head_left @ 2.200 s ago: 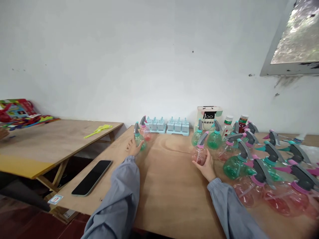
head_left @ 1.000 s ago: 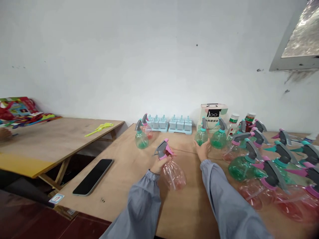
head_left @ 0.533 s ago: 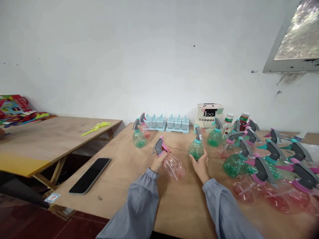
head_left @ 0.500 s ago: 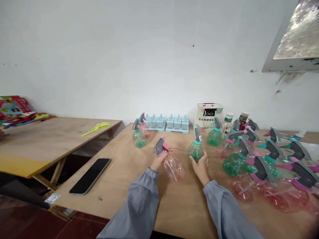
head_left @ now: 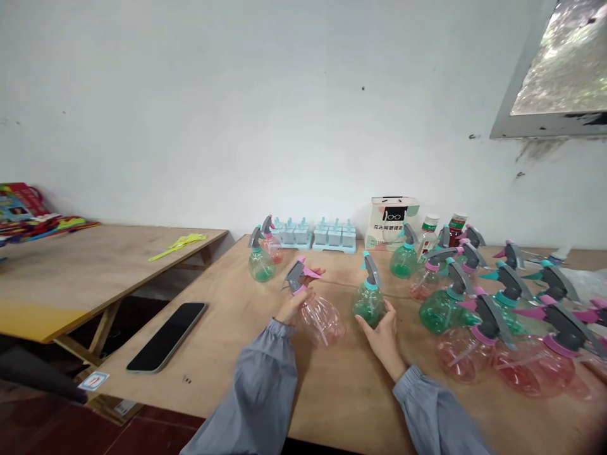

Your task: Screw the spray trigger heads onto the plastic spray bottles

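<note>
My left hand [head_left: 290,306] grips the neck of a pink spray bottle [head_left: 318,318], held tilted above the wooden table [head_left: 246,354], its grey and pink trigger head pointing up and left. My right hand [head_left: 382,324] is wrapped round the base of a green spray bottle [head_left: 368,299] that stands upright near the table's middle. Both arms wear grey sleeves.
Several pink and green spray bottles [head_left: 493,297] crowd the table's right side. Two more [head_left: 262,253] stand at the far left by light-blue ice moulds [head_left: 313,235], a small carton [head_left: 391,222] and two capped bottles [head_left: 429,231]. A black phone [head_left: 167,336] lies at the left edge. A second table [head_left: 85,272] stands left.
My right hand has pulled the green spray bottle from the back row toward me. My left hand keeps the pink bottle, which it took over from the right.
</note>
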